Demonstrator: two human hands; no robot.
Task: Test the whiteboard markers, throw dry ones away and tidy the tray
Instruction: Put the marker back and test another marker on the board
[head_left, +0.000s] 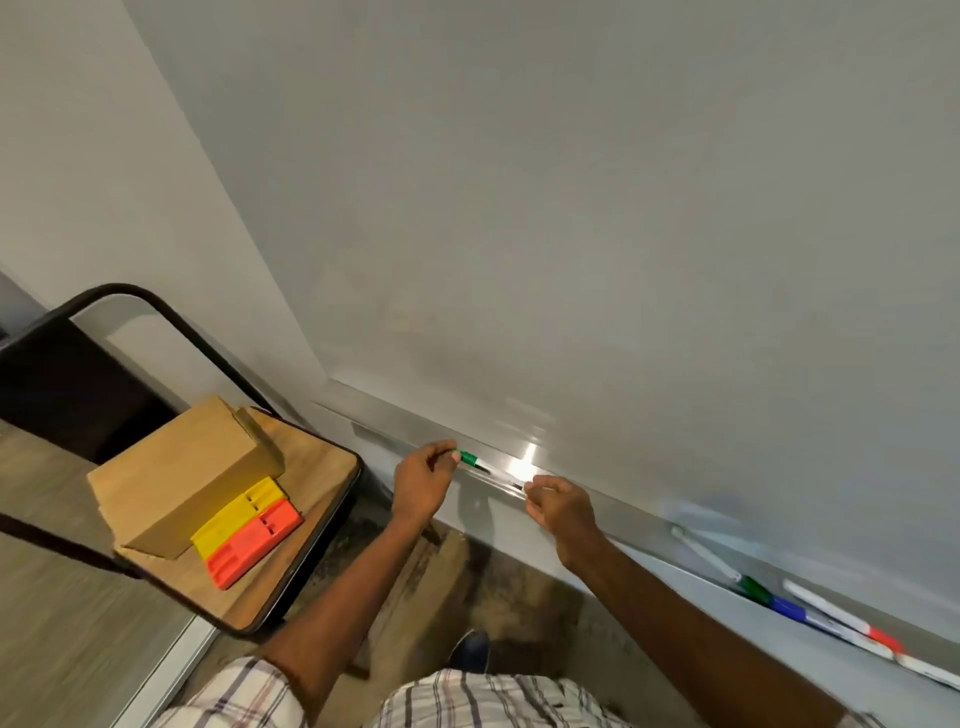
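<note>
A green-capped whiteboard marker (475, 461) lies along the metal tray (395, 434) under the whiteboard (571, 208). My left hand (420, 483) pinches its green cap end. My right hand (561, 506) has its fingers curled at the marker's other end, and glare on the tray hides the marker's white barrel there. Further right in the tray lie several more markers: a green-capped one (750, 588), a blue-capped one (789, 609) and a red-capped one (880, 636).
A dark-framed chair with a wooden seat (311, 467) stands at the left, close to the tray's end. On it sit a cardboard box (182, 473), a yellow block (236, 512) and an orange block (254, 540). The floor lies below the tray.
</note>
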